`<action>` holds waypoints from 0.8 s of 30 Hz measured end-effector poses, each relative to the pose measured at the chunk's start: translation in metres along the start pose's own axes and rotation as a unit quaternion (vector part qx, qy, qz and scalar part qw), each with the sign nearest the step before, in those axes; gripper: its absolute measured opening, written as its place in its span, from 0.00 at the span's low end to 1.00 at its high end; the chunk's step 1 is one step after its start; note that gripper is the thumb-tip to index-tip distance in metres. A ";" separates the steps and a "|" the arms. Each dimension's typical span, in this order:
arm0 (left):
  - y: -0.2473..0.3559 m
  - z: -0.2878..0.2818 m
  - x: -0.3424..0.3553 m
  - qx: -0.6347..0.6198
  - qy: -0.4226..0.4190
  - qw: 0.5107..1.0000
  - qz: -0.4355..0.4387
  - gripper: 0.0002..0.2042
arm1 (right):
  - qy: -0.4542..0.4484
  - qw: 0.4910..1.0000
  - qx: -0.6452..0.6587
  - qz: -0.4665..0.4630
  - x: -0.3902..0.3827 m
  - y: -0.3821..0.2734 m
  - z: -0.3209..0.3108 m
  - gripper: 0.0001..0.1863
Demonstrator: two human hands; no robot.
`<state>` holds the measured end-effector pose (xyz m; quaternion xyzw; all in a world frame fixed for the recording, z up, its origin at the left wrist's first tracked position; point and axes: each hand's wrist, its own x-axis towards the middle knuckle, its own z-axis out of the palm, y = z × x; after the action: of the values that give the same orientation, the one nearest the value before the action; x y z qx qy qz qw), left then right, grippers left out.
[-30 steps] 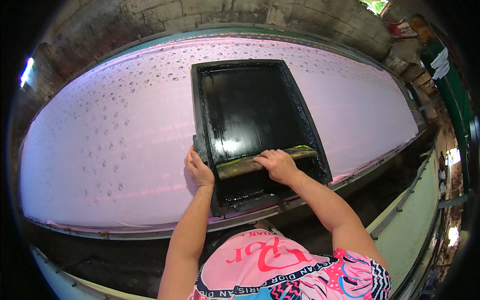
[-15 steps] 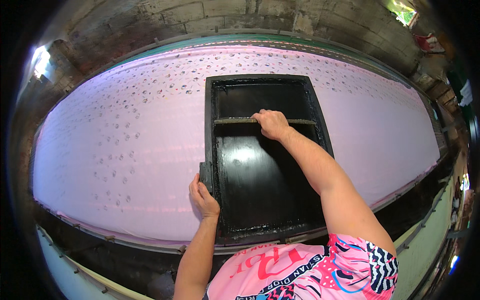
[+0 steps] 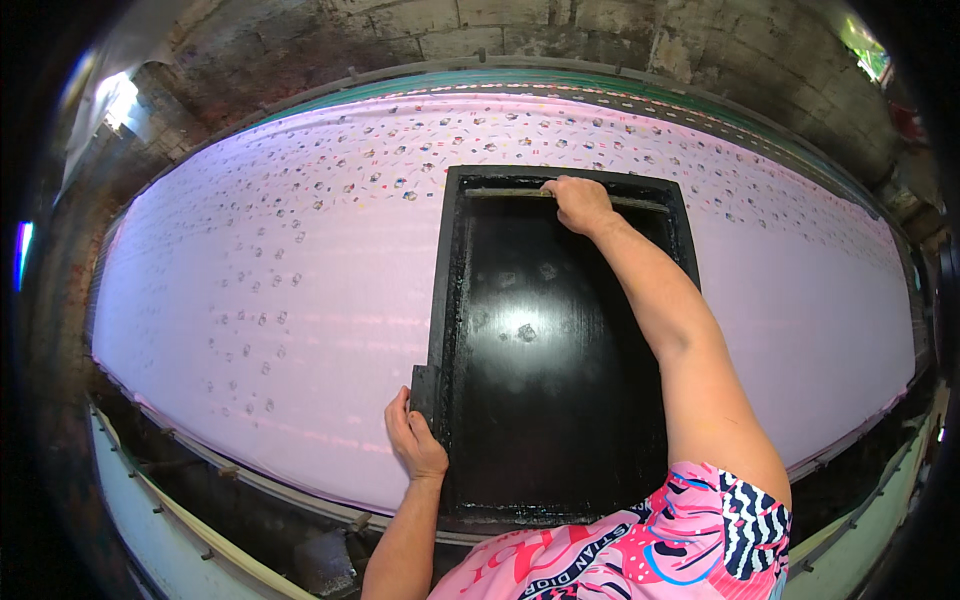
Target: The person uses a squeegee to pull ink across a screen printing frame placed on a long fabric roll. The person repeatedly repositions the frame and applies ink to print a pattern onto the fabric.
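Observation:
A black screen-printing frame (image 3: pixel 438 290) lies on pink fabric (image 3: pixel 340 370) stretched over a long table. Its dark mesh (image 3: pixel 550 400) is shiny, with faint motif shapes showing in the upper half. My right hand (image 3: pixel 582 205) is closed around a long thin squeegee (image 3: pixel 640 203), which spans the frame crosswise near its far end. At the frame's left side, my left hand (image 3: pixel 416 440) rests against a small black block (image 3: pixel 425 392) on the rim, its fingers curled along the block's outer edge.
Rows of small printed motifs (image 3: pixel 265 265) cover the fabric's left and far parts. Behind the table stands a block wall (image 3: pixel 560 40). A pale table edge (image 3: pixel 170 510) lies at the lower left, across a dark gap.
My right hand has pushed the squeegee away from me, from the upper middle of the screen to its far end. Motif shapes now show in the mesh. My left hand stays at the block.

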<state>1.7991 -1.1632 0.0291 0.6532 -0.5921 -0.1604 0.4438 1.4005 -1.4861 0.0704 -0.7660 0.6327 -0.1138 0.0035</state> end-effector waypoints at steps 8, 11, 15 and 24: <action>0.007 0.000 0.001 0.008 -0.013 1.000 0.000 0.33 | 0.064 0.998 0.014 -0.015 -0.006 0.037 0.002 0.24; 0.008 0.001 0.000 0.007 -0.013 1.000 -0.005 0.33 | 0.064 0.998 0.015 -0.023 -0.011 0.047 0.007 0.24; 0.005 0.001 -0.001 0.011 -0.012 1.000 -0.005 0.31 | -0.030 0.999 -0.004 0.015 -0.012 0.038 -0.018 0.22; 0.003 0.000 0.001 0.009 -0.011 1.000 -0.010 0.23 | -0.123 0.991 0.026 0.050 -0.079 -0.007 -0.045 0.21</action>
<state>1.7970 -1.1640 0.0318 0.6612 -0.5916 -0.1667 0.4303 1.3853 -1.4024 0.1015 -0.7415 0.6615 -0.0350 0.1064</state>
